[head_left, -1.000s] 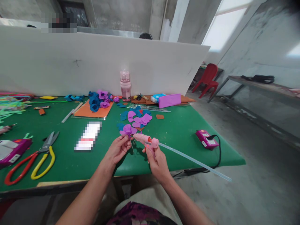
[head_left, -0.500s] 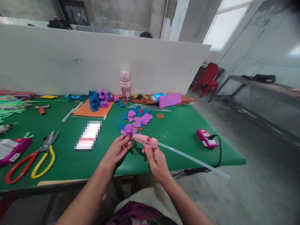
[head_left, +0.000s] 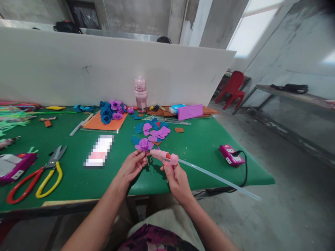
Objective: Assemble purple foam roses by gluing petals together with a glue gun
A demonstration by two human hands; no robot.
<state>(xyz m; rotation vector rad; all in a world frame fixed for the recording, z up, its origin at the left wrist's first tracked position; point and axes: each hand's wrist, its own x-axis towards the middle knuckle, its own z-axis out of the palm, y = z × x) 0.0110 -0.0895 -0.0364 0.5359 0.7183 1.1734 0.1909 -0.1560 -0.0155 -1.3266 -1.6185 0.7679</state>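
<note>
1. The left hand (head_left: 131, 166) has its fingertips pinched together on the base of a small purple foam flower (head_left: 143, 144), held just above the near edge of the green felt-covered table (head_left: 78, 174); a thin wire stem hangs below the pinch.
2. The right hand (head_left: 177, 180) is wrapped around the grip of a pink hot-glue gun (head_left: 164, 157), fingers closed on it. Its nozzle points left and meets the flower's base.
3. A long clear glue stick (head_left: 217, 179) juts from the back of the gun, out past the table's right edge.
4. Just beyond the flower lies a scatter of loose purple and blue foam petals (head_left: 154, 130).
5. A pink water bottle (head_left: 140, 93) stands at the white partition board (head_left: 78, 69).
6. Red-and-yellow-handled scissors (head_left: 39, 176) lie well to the left.
</note>
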